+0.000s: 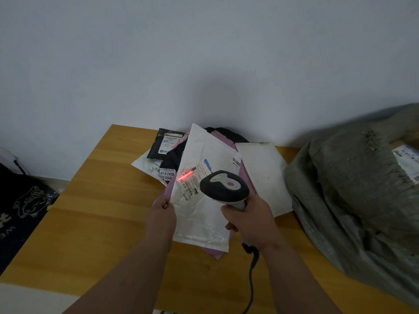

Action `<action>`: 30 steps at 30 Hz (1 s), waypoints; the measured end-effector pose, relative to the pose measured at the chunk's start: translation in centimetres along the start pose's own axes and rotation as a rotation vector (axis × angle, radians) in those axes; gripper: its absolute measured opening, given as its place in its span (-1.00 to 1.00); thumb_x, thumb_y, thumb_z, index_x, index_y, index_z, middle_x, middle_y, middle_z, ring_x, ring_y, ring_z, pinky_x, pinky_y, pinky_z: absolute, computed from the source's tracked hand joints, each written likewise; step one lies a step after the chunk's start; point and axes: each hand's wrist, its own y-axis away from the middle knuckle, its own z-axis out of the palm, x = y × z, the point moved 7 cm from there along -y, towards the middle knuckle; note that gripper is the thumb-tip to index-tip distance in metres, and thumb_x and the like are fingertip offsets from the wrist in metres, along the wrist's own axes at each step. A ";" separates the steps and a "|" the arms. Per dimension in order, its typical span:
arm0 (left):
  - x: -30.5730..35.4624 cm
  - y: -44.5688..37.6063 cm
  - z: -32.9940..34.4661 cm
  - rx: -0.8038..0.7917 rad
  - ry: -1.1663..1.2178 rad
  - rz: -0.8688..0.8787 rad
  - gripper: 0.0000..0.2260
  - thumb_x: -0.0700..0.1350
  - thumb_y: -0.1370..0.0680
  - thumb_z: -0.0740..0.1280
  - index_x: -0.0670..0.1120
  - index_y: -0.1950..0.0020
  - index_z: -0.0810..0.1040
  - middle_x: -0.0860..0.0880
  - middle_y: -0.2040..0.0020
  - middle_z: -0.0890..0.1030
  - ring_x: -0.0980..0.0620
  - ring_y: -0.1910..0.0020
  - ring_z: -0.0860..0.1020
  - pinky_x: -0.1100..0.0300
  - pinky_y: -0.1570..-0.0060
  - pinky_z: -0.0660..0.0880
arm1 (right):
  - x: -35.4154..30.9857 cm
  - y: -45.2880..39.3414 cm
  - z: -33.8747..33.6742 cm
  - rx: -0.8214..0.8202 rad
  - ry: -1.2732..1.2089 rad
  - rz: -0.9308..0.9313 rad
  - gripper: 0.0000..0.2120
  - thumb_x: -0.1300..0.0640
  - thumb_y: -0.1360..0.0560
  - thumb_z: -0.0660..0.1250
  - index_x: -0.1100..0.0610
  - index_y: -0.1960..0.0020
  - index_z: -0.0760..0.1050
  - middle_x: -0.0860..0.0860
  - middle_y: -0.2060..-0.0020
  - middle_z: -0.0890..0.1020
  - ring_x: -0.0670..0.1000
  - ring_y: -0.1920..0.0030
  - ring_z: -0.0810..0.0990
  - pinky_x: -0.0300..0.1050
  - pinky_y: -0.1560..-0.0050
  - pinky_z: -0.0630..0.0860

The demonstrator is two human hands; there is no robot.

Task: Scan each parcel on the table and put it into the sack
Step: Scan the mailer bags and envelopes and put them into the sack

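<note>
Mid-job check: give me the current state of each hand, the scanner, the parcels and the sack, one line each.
left hand: pinches the white parcel's left edge.
right hand: grips the scanner.
scanner: on, red line across the label's barcode.
white parcel: held tilted, label up.
pink parcel: beneath the white one.
black parcel: lying in the pile, label up.
second white parcel: flat on the table.
sack: slumped beside the table, open, a parcel inside.

Scanner [224, 189] beam on white parcel [201, 214] (barcode)

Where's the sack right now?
The sack sits at the right edge of the head view, slumped on the table's right end, just right of a white mailer lying flat.
</note>
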 end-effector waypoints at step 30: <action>17.0 13.0 6.2 -0.028 0.014 0.708 -0.76 -0.18 -0.63 0.25 -0.16 -0.25 0.59 0.31 0.26 0.43 0.33 0.23 0.42 0.28 0.17 0.37 | -3.4 7.8 -14.7 0.499 -0.229 -0.043 -0.88 0.22 -0.49 0.41 0.29 0.05 0.56 0.24 0.27 0.66 -0.03 0.36 0.66 -0.06 0.29 0.56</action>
